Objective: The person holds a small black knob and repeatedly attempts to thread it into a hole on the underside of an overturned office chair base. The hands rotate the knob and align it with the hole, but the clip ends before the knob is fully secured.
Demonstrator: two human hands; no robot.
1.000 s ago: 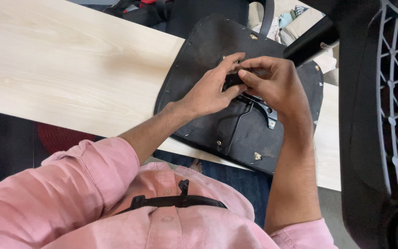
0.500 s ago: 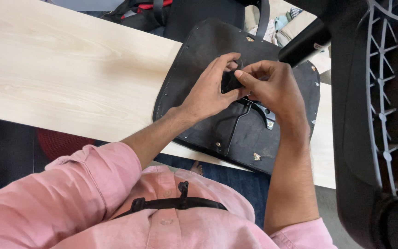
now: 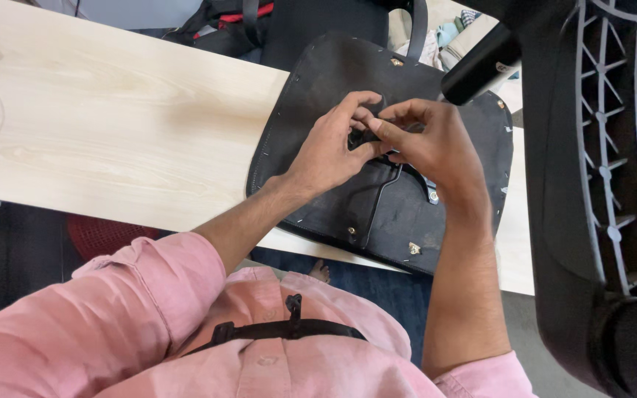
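A black seat base [image 3: 318,96] lies upside down on a pale wooden table [image 3: 112,140], its near edge at six o'clock hanging out past the table's rim toward the person's lap. Both hands meet over its middle: the left hand [image 3: 329,151] and the right hand [image 3: 429,147] have thumbs and forefingers pressed together on a small black part [image 3: 359,138], which sits just above the metal bracket [image 3: 425,188] and is mostly covered by the fingertips, so its shape cannot be told. The part is tiny and dark against dark plastic; if the pinch loosens it could drop onto the seat base and be hard to find, or roll off the overhanging edge to the floor. Pushing down hard near six o'clock could tip or slide the seat base off the table, since nothing holds it there. At three o'clock a black chair back [image 3: 599,169] stands close beside the right forearm, and a black cylinder [image 3: 481,66] juts in at one o'clock, just past the right knuckles; a sharp pull of the right hand could knock either. Brass screw points [image 3: 414,249] show along the near edge, where a slipping finger might scrape itself.
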